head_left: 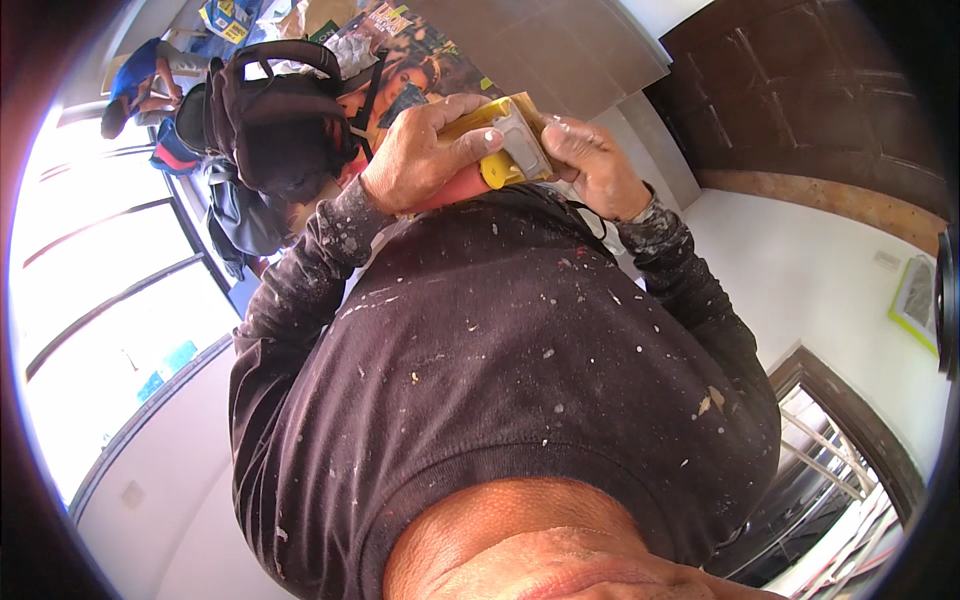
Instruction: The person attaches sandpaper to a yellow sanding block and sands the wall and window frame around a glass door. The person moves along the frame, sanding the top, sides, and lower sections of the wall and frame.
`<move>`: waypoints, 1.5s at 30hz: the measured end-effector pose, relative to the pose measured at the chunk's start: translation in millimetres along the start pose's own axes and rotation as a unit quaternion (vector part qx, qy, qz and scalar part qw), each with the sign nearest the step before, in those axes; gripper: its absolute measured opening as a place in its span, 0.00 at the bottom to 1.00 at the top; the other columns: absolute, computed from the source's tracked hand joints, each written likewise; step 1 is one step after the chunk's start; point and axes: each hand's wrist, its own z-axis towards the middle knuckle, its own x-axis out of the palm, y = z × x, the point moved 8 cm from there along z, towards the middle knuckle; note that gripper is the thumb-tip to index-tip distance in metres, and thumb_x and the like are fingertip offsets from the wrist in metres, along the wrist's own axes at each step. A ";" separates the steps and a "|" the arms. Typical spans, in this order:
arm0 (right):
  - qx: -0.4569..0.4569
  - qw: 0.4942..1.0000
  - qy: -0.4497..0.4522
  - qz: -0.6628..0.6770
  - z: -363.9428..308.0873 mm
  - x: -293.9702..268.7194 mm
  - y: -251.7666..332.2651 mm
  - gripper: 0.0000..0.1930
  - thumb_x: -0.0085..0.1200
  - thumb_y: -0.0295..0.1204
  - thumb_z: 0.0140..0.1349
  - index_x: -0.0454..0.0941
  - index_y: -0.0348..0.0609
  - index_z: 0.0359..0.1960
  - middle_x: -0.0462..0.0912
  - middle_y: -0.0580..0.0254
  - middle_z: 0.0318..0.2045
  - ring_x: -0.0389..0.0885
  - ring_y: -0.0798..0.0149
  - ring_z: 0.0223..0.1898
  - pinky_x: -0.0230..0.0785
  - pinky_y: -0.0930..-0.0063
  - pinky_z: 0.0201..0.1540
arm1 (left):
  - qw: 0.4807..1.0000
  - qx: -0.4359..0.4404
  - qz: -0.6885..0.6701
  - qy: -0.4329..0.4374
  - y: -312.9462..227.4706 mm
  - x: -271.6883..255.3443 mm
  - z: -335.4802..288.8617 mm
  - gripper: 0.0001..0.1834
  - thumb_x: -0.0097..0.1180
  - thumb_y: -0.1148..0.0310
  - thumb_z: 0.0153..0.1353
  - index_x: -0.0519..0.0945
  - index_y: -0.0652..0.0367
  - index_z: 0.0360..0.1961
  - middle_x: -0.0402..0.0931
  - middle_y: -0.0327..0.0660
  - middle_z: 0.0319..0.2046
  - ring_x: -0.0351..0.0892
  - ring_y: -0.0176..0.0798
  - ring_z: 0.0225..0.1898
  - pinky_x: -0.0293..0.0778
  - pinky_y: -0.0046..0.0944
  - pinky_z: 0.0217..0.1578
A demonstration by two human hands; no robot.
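Observation:
Both my hands are raised in front of my chest, which is covered by a dark, paint-flecked long-sleeved shirt (500,380). My left hand (420,150) wraps over the top of a yellow plastic hand tool (495,170) shaped like a block. A pale grey plate and a tan sheet lie against the tool's upper face. My right hand (595,165), dusted white, grips the tool's other end with its fingers on the sheet's edge. The underside of the tool is hidden by my hands.
A black backpack (280,120) and dark clothing hang just left of my hands. Another person in a blue top (140,80) bends down at the upper left. Bright windows (90,300) fill the left, a brown wooden door (800,90) the upper right, a doorway (840,450) the lower right.

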 end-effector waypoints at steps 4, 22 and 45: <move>0.055 0.988 0.063 0.131 7.9 -13.1 -12.0 0.25 0.46 0.42 0.71 0.69 0.30 0.58 0.78 0.54 0.50 0.79 0.65 0.51 0.72 0.69 0.55 | 1.000 -0.006 -0.014 -0.001 1.3 4.7 -4.4 0.35 0.57 0.47 0.61 0.73 0.70 0.56 0.79 0.50 0.45 0.78 0.39 0.48 0.71 0.38 0.51; -0.125 0.985 0.053 -0.104 14.5 -10.6 -4.8 0.16 0.47 0.40 0.72 0.74 0.38 0.49 0.77 0.69 0.41 0.73 0.77 0.43 0.67 0.78 0.48 | 0.998 -0.030 -0.052 0.022 -9.2 17.1 -3.0 0.34 0.58 0.50 0.62 0.73 0.72 0.56 0.77 0.50 0.47 0.75 0.39 0.49 0.68 0.38 0.53; -0.241 0.891 0.079 -0.376 1.5 1.0 51.4 0.14 0.55 0.30 0.65 0.78 0.33 0.48 0.85 0.49 0.38 0.86 0.58 0.37 0.76 0.70 0.39 | 0.999 -0.036 -0.025 0.020 -9.8 9.8 1.6 0.36 0.60 0.52 0.59 0.72 0.74 0.56 0.77 0.52 0.47 0.77 0.41 0.50 0.70 0.39 0.52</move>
